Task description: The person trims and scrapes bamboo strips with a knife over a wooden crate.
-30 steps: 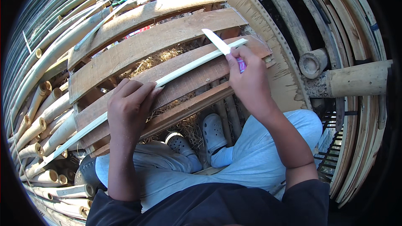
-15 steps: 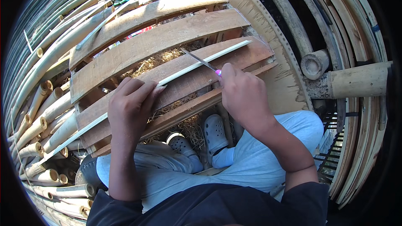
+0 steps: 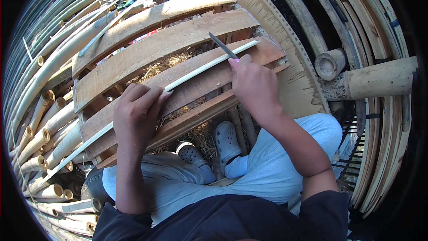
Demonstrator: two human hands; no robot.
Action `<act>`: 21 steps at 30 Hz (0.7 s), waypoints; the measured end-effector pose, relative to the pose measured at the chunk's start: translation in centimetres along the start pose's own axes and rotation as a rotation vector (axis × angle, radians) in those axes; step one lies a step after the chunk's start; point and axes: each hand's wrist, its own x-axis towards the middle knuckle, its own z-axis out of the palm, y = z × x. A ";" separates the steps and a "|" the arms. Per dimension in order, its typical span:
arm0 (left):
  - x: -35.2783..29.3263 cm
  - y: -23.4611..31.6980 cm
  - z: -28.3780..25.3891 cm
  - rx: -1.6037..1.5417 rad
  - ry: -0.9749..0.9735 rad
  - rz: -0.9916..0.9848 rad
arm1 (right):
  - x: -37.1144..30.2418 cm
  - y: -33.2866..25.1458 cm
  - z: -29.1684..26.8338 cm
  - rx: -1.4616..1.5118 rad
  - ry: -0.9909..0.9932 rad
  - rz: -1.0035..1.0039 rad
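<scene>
A long pale bamboo strip (image 3: 200, 71) lies slantwise across a slatted wooden bench (image 3: 147, 42). My left hand (image 3: 136, 107) is closed around the strip near its middle, thumb and fingers pressed on it against the slat. In my right hand (image 3: 255, 82) is a knife (image 3: 223, 46) with a pink handle, mostly hidden by my fist. Its blade points up and to the left, crossing over the strip near the far right end. Whether the edge touches the strip I cannot tell.
Cut bamboo poles (image 3: 53, 136) are piled along the left. A plywood sheet (image 3: 285, 49) stands behind the bench's right end. Thick bamboo posts (image 3: 379, 80) and long strips (image 3: 392, 151) line the right. Straw (image 3: 169, 64) shows between the slats, and my shoes (image 3: 226, 140) are below.
My right hand has slid the knife up and right along the strip, toward its far end, and the blade now tilts more steeply. The left hand keeps its hold, nearly still.
</scene>
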 end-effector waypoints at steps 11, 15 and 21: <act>-0.3 0.3 0.0 0.024 -0.010 0.069 | -0.4 -0.8 -0.8 0.017 -0.097 -0.193; -0.1 0.4 0.1 0.016 -0.015 0.066 | -0.2 -0.7 -0.8 -0.012 -0.052 -0.156; -0.2 0.4 0.1 -0.002 -0.020 0.051 | -0.1 0.0 -0.4 -0.029 0.009 -0.143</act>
